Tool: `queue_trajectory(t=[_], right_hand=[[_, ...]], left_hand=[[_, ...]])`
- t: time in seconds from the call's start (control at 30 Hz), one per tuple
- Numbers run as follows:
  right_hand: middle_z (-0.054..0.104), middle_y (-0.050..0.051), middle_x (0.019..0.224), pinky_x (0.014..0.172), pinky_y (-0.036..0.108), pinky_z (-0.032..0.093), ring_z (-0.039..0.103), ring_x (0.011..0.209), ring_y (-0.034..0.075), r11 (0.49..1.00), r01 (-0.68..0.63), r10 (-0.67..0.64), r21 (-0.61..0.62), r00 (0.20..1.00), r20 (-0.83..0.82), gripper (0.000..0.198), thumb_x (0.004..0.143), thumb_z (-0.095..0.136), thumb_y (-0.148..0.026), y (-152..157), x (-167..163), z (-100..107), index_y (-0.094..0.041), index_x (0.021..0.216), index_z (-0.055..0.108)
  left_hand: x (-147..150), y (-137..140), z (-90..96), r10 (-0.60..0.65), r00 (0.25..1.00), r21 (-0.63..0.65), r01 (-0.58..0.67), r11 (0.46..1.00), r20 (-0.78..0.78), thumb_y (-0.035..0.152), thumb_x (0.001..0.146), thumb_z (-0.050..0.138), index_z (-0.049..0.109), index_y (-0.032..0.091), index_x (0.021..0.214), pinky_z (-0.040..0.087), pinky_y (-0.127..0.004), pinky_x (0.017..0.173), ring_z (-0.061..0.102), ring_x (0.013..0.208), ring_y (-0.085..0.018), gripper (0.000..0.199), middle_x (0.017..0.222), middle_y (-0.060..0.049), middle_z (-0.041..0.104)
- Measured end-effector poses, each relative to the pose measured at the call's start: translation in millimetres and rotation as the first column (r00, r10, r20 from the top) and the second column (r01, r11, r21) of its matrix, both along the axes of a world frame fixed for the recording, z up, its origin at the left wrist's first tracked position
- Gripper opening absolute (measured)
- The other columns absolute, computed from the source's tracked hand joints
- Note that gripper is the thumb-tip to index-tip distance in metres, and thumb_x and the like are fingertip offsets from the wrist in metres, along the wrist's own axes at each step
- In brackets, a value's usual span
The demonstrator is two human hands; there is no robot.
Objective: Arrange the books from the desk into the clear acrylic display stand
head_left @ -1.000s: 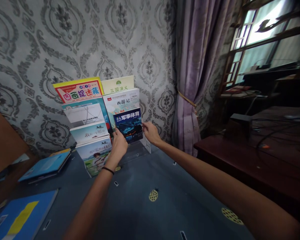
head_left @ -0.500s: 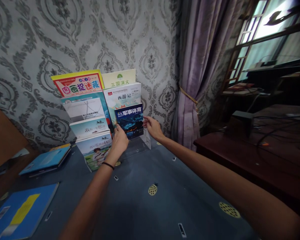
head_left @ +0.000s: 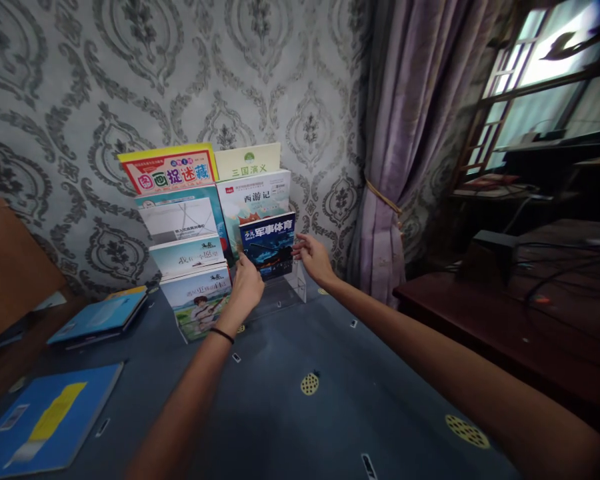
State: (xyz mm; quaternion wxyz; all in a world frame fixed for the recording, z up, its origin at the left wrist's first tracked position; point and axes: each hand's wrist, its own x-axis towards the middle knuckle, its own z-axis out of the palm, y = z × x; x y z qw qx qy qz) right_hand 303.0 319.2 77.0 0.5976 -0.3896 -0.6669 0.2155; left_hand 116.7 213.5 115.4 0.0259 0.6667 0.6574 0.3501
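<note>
A dark blue book (head_left: 268, 248) leans upright in the lower right part of a clear book stand (head_left: 298, 288). My left hand (head_left: 248, 283) grips its left edge, fingers pressed together there. By the book's right edge is my right hand (head_left: 314, 259), its fingers loosely bent and a little apart, at or just off the cover. Behind it stand a white book (head_left: 255, 195) and a cream book (head_left: 249, 163). In the left column are a yellow-edged red book (head_left: 173, 172), a teal book with a grey-white band (head_left: 180, 220), a pale book (head_left: 187, 257) and a landscape-covered book (head_left: 200, 303).
Blue books (head_left: 100, 317) lie stacked left of the stand, and another blue book (head_left: 55, 420) lies flat nearer me. A brown cardboard box (head_left: 17, 267) stands at the left. A purple curtain (head_left: 395, 133) hangs behind, beside a dark red table (head_left: 470, 313) with cables.
The whole view has shifted slightly, so everything sits further right. My right hand's fingers have drawn back a little from the dark blue book's edge. My left hand stays at its left edge.
</note>
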Motion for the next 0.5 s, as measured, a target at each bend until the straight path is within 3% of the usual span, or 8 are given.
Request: queue_trajectory(t=[0.13, 0.5], right_hand=[[0.073, 0.009, 0.096, 0.072, 0.034, 0.061, 0.071, 0.078, 0.018, 1.000, 0.004, -0.004, -0.008, 1.000, -0.016, 0.047, 0.080, 0.044, -0.015, -3.4, 1.4, 1.6, -0.015, 0.125, 0.060], [0.071, 0.008, 0.093, 0.072, 0.037, 0.061, 0.071, 0.076, 0.019, 1.000, 0.013, -0.014, -0.022, 0.999, -0.042, 0.049, 0.075, 0.045, -0.014, -13.3, 4.2, -1.0, -0.014, 0.122, 0.060]], left_hand=[[0.6, -5.5, 4.8, -0.010, 1.000, -0.010, 0.010, 1.000, -0.018, 0.006, 0.086, 0.045, 0.019, -0.011, 0.150, 0.041, -0.041, 0.113, 0.049, 0.138, -0.035, 0.071, 0.143, -0.036, 0.047], [-0.7, -11.8, 0.0, -0.049, 0.998, 0.005, 0.049, 0.999, 0.031, 0.004, 0.083, 0.046, 0.022, -0.005, 0.151, 0.037, -0.042, 0.117, 0.043, 0.143, -0.032, 0.073, 0.146, -0.032, 0.047]])
